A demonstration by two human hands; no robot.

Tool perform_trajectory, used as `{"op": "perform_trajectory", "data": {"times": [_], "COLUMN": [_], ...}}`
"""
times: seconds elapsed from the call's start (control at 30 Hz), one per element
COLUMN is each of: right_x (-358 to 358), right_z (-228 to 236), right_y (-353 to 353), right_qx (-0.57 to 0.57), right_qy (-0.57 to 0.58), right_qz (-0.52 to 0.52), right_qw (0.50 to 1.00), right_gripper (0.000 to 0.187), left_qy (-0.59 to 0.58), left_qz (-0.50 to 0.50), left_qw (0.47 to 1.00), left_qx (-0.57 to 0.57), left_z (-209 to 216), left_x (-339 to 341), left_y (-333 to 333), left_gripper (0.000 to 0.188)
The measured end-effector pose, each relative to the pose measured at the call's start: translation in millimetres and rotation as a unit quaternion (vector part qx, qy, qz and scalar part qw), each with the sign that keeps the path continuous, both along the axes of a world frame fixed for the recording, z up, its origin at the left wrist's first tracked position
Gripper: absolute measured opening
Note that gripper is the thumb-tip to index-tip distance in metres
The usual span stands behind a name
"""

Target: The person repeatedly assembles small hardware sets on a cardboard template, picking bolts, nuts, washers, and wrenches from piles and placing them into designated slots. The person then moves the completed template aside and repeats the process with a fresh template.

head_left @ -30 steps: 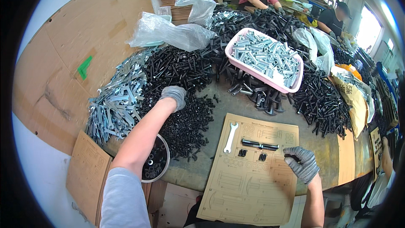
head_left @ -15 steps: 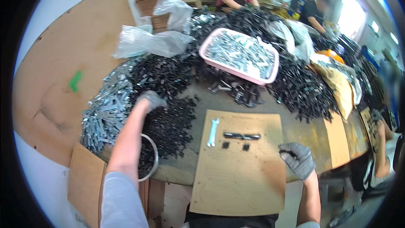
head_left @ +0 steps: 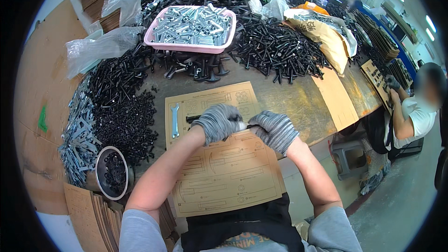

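Both my hands wear grey knit gloves and meet above a brown cardboard sheet (head_left: pixel 261 182) printed with outlines of parts. My left hand (head_left: pixel 217 123) is closed, its fingertips pinched towards the right hand. My right hand (head_left: pixel 274 130) is closed as well, close beside it. A small pale spot shows between the fingertips; what either hand holds is hidden or too small to name. A light-blue open-ended wrench (head_left: pixel 175 120) lies on the sheet's left side. A black rod-like part (head_left: pixel 192 118) pokes out beside my left hand, its remainder covered.
A pink tray (head_left: pixel 186 47) of silver metal sleeves stands on heaped black parts. Black bolts (head_left: pixel 280 49) lie to its right, small black screws (head_left: pixel 126 121) and silver strips (head_left: pixel 77 135) at left. A metal bowl (head_left: pixel 99 177) sits by the table's edge. Another person (head_left: pixel 413 107) works at right.
My left hand has come from the small black screws to over the sheet. My right hand has moved inward to meet it. The view has shifted to the right.
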State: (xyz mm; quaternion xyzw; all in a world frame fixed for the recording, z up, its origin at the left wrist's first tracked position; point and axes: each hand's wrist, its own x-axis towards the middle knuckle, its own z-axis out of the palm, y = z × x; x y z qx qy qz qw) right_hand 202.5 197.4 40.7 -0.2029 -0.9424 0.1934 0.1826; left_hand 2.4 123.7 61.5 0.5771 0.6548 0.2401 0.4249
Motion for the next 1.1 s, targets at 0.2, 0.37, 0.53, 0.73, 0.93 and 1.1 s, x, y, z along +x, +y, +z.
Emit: {"op": "perform_trajectory", "data": {"times": [0.2,0.37,0.53,0.73,0.93,1.1], "right_x": [12,6,9,12,4,-2], "right_z": [-47,-60,-49,-57,-63,-67], "right_y": [2,-2,1,6,12,11], "right_qx": [0.030,0.055,-0.031,-0.041,-0.063,-0.049], "right_qy": [0.063,0.083,0.016,0.071,0.104,0.069], "right_qz": [-0.069,-0.120,-0.160,-0.155,-0.146,-0.113], "right_qw": [0.995,0.988,0.987,0.984,0.982,0.990], "right_gripper": [0.012,0.017,0.023,0.022,0.025,0.020], "left_qy": [-0.146,0.080,0.374,0.360,0.325,0.348], "left_qz": [0.154,0.094,-0.005,-0.002,0.001,0.028], "left_qw": [0.972,0.968,0.906,0.926,0.933,0.925], "left_qx": [0.105,0.219,0.195,0.117,0.153,0.149], "left_z": [-47,-70,-61,-41,-60,-84], "left_x": [14,29,36,30,24,15], "left_y": [16,9,8,-1,-2,-2], "left_gripper": [0.017,0.017,0.018,0.028,0.026,0.018]}}
